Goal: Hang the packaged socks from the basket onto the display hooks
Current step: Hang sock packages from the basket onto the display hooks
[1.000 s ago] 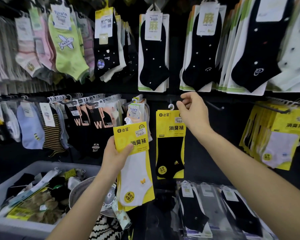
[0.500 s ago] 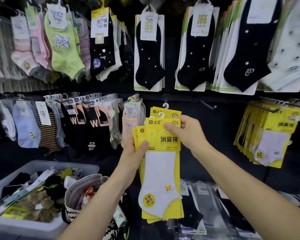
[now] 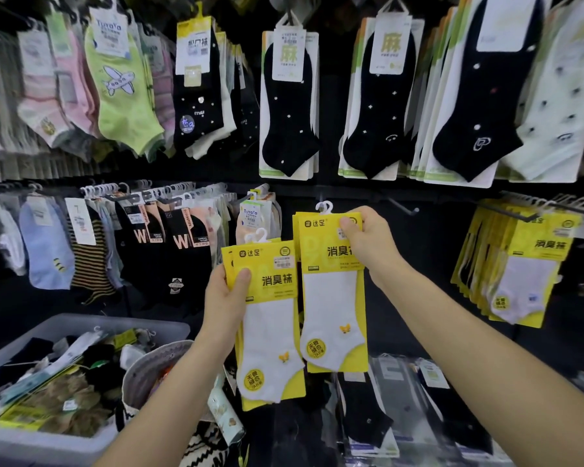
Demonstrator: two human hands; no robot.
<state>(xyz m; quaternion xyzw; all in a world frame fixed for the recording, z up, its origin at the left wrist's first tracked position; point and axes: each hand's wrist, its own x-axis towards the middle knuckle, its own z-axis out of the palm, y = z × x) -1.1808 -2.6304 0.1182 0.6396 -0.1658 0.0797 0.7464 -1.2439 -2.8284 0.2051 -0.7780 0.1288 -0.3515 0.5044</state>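
Fingers [image 3: 242,278], head view: the left hand [image 3: 225,308] has its thumb pressed on the front of a stack [image 3: 270,318] of yellow sock packs and the other fingers curled behind, clasping the stack's left edge. The number of packs in the stack cannot be told.

- Stack: upright, at 6 o'clock from frame centre. White sock showing, white plastic hanger on top, touching no hook.
- Right hand [image 3: 368,244]: fingers pinching the top right corner of a single pack [image 3: 332,298], thumb behind.
- Pack: yellow card with a white sock, upright. It is at 3 o'clock of the stack and higher, the edges of the two just overlapping. Its white hanger [image 3: 324,207] stands against the dark rail; whether it sits on a hook cannot be told.
- Hook [image 3: 403,207]: bare metal prong at 2 o'clock of the right hand, near.
- Yellow row [image 3: 520,264]: matching packs hung at 3 o'clock of the right hand, well apart.
- Tub [image 3: 115,323]: grey, at 8 o'clock of the left hand, holding loose sock packs.
- Woven bag [image 3: 149,369]: just beside the tub's right side, below the left forearm.
- Black socks [image 3: 289,106]: carded, hung on the top row at 12 o'clock of both hands.
- Flat packs [image 3: 364,416]: black socks lying at 6 o'clock of the pack.
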